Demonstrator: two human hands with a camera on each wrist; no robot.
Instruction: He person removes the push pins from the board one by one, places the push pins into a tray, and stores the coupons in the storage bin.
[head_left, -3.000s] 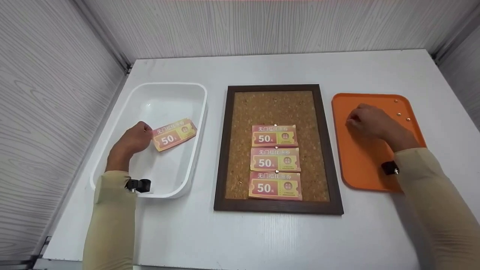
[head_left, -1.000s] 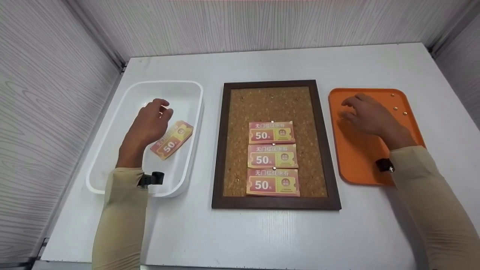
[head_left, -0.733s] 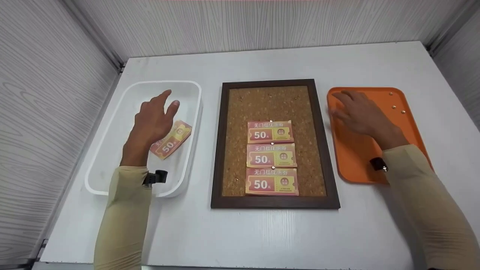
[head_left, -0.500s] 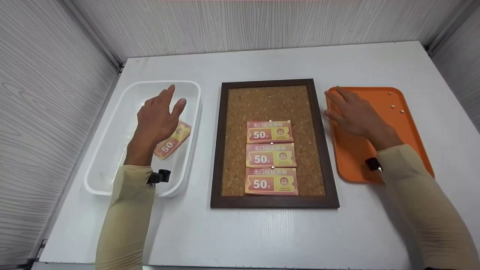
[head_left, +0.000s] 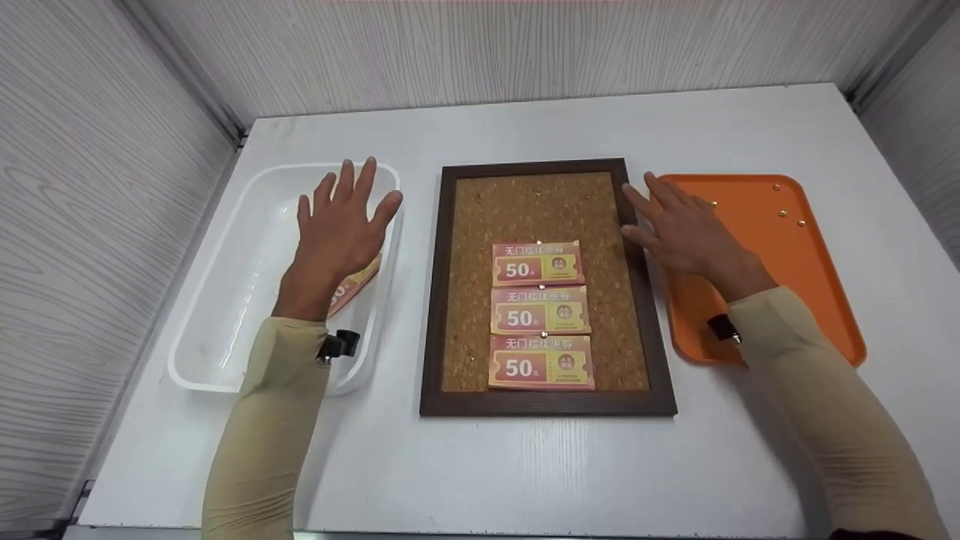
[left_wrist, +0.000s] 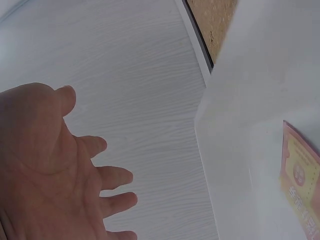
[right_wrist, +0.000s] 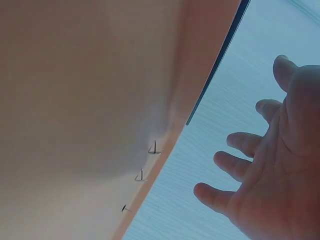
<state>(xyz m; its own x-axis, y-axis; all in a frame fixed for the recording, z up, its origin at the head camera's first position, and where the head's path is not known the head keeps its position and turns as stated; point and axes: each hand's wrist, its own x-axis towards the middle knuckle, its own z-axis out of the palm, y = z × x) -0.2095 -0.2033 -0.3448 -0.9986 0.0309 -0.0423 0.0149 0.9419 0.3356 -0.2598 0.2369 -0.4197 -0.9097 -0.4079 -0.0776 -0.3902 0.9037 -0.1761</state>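
All fingers (head_left: 365, 180) outspread, left hand (head_left: 341, 234) was held over tub (head_left: 251, 262), frame left, right hand (head_left: 686, 234) over tray edge (head_left: 673, 319), frame right.

this place is looking like a small work booth, perhaps inside a lab or workshop; which of the two, the views are not settling. a back panel (head_left: 480, 52), a left panel (head_left: 67, 225) and a right panel (head_left: 926, 142), all pale gray with wood grain, are enclosing a white tabletop (head_left: 480, 472), and metal posts (head_left: 180, 67) are running up the corners. a white bin (head_left: 232, 300), a cork board (head_left: 480, 214) and an orange tray (head_left: 765, 277) are lying side by side, workstation-fashion. small black wrist cameras (head_left: 343, 343) are sitting by the sleeve cuffs (head_left: 296, 334).
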